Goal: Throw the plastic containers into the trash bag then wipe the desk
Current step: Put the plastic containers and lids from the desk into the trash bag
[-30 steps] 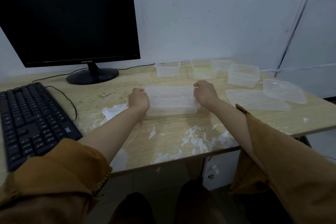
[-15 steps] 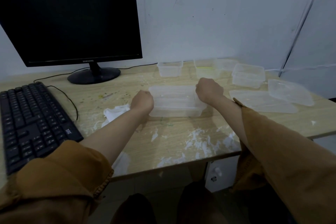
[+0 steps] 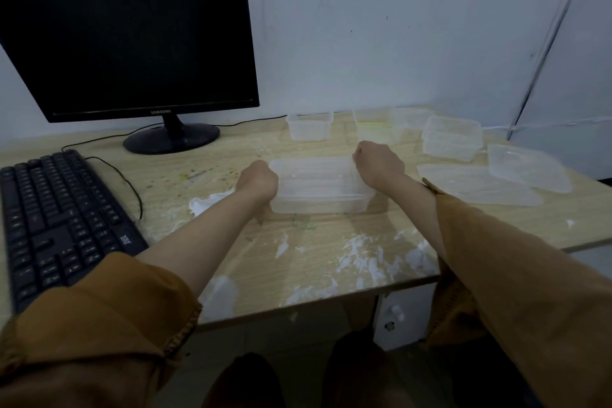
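Note:
A clear rectangular plastic container (image 3: 318, 185) lies in the middle of the wooden desk (image 3: 324, 252). My left hand (image 3: 258, 180) grips its left end and my right hand (image 3: 379, 161) grips its right end, fingers curled over the rim. Several more clear containers stand behind and to the right: a small tub (image 3: 309, 126), a stacked pair (image 3: 452, 137), a tilted one (image 3: 526, 172) and a flat lid (image 3: 477, 185). A crumpled white cloth (image 3: 210, 202) lies left of my left hand. No trash bag is in view.
A black monitor (image 3: 132, 40) stands at the back left and a black keyboard (image 3: 56, 219) lies at the left front. White smears (image 3: 361, 252) cover the desk's front part. The desk's front edge is near my knees; a wall rises behind.
My right hand has shifted slightly up and back along the container's right end. The container stays on the desk between both hands.

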